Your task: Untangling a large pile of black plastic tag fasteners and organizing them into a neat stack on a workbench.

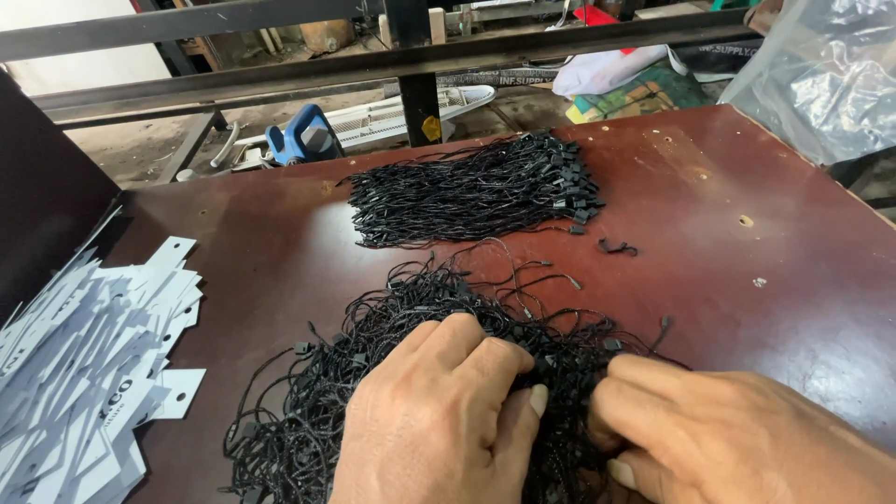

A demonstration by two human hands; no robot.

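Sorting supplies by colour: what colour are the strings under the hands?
Black, as the head view shows: the loose string pile is all black cord.

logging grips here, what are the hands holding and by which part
Both hands, left and right, pinch into the near pile of black cords at its right side, fingertips closed on strands. Which single cord, and which part of it, cannot be told.
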